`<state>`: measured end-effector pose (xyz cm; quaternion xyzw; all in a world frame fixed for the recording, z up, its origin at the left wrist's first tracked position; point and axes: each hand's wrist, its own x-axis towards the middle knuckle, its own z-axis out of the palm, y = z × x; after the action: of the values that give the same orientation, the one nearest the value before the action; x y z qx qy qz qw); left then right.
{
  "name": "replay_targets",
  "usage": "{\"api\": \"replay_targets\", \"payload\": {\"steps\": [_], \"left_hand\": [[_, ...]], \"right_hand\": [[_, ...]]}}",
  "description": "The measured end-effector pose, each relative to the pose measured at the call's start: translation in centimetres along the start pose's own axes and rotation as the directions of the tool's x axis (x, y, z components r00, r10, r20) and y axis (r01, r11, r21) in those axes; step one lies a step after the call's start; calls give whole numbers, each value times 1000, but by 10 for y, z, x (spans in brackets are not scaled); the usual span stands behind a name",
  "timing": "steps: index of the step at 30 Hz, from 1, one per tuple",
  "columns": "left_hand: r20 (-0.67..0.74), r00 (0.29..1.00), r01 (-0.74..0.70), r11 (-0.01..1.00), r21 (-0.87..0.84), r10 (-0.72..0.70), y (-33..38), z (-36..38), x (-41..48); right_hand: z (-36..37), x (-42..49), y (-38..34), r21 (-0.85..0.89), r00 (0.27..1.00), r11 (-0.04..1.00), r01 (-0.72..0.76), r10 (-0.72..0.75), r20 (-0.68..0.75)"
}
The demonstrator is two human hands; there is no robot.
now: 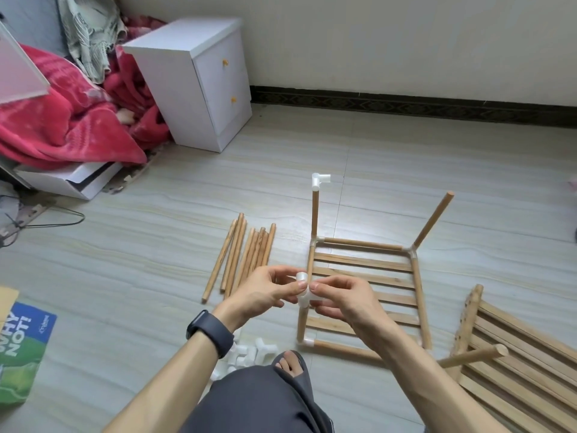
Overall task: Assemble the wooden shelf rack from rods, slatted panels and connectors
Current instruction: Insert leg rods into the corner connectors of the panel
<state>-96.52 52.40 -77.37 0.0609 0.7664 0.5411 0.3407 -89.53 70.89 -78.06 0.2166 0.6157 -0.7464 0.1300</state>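
Bent knee [259, 398] lowest; above it my left hand [262, 292] and right hand [346, 300] both pinch one white connector [302, 300] atop the slatted frame [365, 264]'s upright rod [301, 323]

Soft, even daylight fills the room, leaving a pale sheen on the tiled floor [125, 260] and only thin, faint shadows beside the loose rods [246, 254]. The wide lens bows the dark baseboard [406, 104] and tilts the white cabinet [187, 89]. The corners go soft, most of all a blurred pale sheet [18, 70] at upper left.
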Motion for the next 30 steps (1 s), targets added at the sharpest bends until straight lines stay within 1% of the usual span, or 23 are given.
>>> {"api": "replay_targets", "payload": {"steps": [4, 8, 11, 17, 21, 23, 26, 28, 29, 30], "left_hand": [[6, 1000, -10, 1000, 21, 10, -6, 2, -1], [12, 999, -40, 999, 28, 40, -11, 8, 0], [-4, 998, -66, 998, 22, 66, -15, 10, 3], [-15, 995, -101, 995, -14, 101, -25, 11, 5], [-34, 992, -121, 992, 18, 122, -33, 9, 4], [-16, 991, -130, 990, 53, 131, -33, 10, 4], [9, 990, -141, 983, 117, 141, -30, 14, 6], [-7, 989, -147, 979, 139, 149, -31, 17, 9], [-20, 988, -147, 980, 134, 151, -31, 18, 11], [-27, 989, -144, 982, 122, 148, -31, 20, 12]], "right_hand": [[-1, 0, 5, -53, 1000, 999, -4, 3, -20], [-3, -2, 12, -20, 998, 1000, -20, 19, -55], [-6, -2, 14, -43, 998, 999, -10, 7, -60], [-5, 0, 21, -125, 997, 992, 33, -42, -68], [0, 0, 30, -170, 990, 982, 87, -104, -91], [-1, -1, 32, -170, 989, 980, 100, -117, -89], [-8, -2, 31, -75, 996, 995, 60, -65, -62], [-17, 2, 39, -29, 997, 1000, 2, -5, -82], [-22, 7, 47, -61, 993, 998, -31, 24, -115], [-28, 13, 59, -164, 986, 984, -74, 48, -159]]}}
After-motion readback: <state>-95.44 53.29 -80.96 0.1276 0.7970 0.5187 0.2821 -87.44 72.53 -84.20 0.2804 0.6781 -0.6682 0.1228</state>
